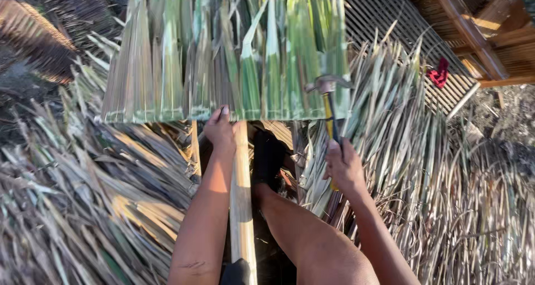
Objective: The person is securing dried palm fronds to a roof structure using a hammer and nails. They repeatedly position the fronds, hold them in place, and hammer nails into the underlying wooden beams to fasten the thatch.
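- Our right hand (345,168), right of centre, grips the hammer (330,104), head raised over the thatch panel (228,56).
- Our left hand (220,130), centre, presses loosely on the panel's lower edge beside the pole (241,201).

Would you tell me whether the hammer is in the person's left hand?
No, the hammer is gripped by the right hand, while the left hand presses on the edge of the green leaf panel.

The right hand (345,168) is gripping a claw hammer (329,104) upright over the green palm-leaf thatch panel (223,56). The left hand (220,130) is pressing the panel's lower edge beside a pale bamboo pole (241,196). Dry thatch (83,207) is lying around.
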